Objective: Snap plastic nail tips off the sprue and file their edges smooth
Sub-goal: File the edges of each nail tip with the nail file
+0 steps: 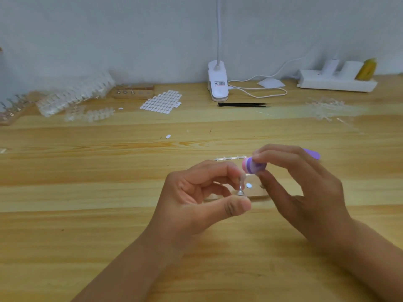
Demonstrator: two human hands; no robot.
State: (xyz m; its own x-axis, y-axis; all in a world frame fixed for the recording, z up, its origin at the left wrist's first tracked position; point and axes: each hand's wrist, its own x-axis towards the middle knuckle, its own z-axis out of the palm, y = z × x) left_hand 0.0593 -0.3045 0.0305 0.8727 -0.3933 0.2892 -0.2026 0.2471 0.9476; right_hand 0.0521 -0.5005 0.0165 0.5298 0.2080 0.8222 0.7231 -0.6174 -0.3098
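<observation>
- Pale wooden table (109, 225) under both hands
- Left hand (196, 199) pinches a small metal stand (240, 191) between thumb and fingertips
- Right hand (305, 192) grips the purple file (253, 166), its end just above that stand

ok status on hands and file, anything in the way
Left hand pinches small silver metal stand. Right hand grips purple-and-pink nail file, end at the stand's top. Nothing between them.

My small nail-craft bench: wooden desk (87, 236) against plain wall (109, 29), clip lamp (218, 83), power strip (335, 82), nail-tip sprues (76, 94) heaped left
</observation>
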